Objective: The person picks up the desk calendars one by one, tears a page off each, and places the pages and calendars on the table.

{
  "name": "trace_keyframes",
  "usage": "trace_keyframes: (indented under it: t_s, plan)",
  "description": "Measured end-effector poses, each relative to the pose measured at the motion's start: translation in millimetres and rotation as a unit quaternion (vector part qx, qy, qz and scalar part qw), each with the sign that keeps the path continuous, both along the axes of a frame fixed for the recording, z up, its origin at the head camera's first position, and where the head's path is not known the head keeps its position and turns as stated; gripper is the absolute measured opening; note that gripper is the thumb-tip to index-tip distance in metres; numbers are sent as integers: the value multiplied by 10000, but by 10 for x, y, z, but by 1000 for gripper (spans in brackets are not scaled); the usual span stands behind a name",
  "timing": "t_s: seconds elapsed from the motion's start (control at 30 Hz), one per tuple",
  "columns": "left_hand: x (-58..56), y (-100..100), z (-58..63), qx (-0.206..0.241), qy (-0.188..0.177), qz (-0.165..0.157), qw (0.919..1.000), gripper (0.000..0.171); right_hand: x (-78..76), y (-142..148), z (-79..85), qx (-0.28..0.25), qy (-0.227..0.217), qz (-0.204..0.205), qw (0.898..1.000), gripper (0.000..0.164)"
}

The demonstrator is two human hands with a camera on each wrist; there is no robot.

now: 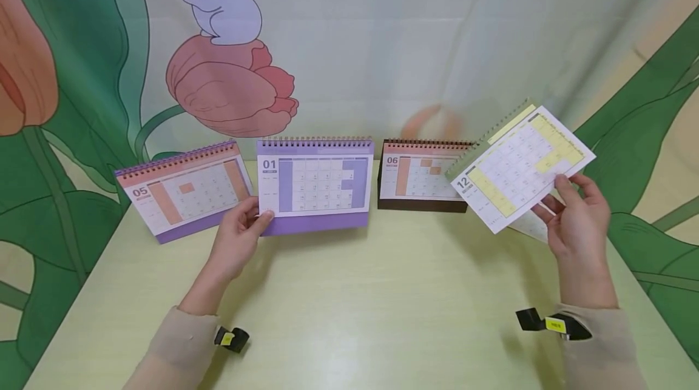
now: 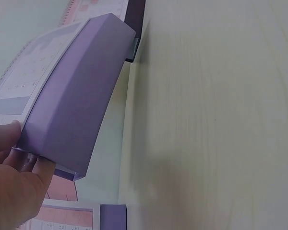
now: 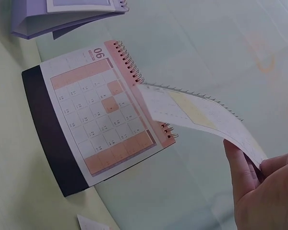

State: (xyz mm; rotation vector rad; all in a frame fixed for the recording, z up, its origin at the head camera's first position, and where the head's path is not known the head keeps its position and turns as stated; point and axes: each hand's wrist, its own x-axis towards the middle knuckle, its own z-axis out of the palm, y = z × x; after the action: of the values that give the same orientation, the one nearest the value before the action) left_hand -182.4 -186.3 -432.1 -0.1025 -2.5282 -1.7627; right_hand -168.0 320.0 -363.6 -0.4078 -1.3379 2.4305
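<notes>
My left hand (image 1: 238, 233) grips the lower left corner of a purple desk calendar (image 1: 317, 223) open at 01, thumb in front and fingers behind. In the left wrist view the purple calendar base (image 2: 79, 91) is held above the table. On the right, my right hand (image 1: 580, 217) pinches the lower edge of a spiral-bound calendar (image 1: 524, 162) showing 12, with yellow blocks and a green top strip. This calendar tilts in the air, its sheet (image 3: 201, 112) bending in the right wrist view. It overlaps the upper right part of a dark-based calendar (image 1: 423, 205) showing 06.
A calendar showing 05 (image 1: 185, 193) stands at the left, beside my left hand. A white sheet (image 1: 530, 226) lies on the table (image 1: 349, 305) partly behind my right hand. A printed curtain (image 1: 349, 44) hangs behind the table's back edge.
</notes>
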Motion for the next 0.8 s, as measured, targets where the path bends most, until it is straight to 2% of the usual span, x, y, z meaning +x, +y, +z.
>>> trace_keyframes:
  t_s: [0.23,0.47,0.63,0.8]
  plan:
    - [-5,26,21,210,-36,-20,9998,37,-5,9,-14,227,-69,-8,9997,47]
    - [-16,1,2,124,-42,-7,9999,36,18,24,-37,346,-180,-52,9992,47]
    - [-21,-17,-15,138,-39,-16,9999,36,17,56,-33,272,-138,-331,9990,44]
    - [-26,-22,-18,147,-32,-16,9999,36,-7,92,-29,472,19,-718,9963,34]
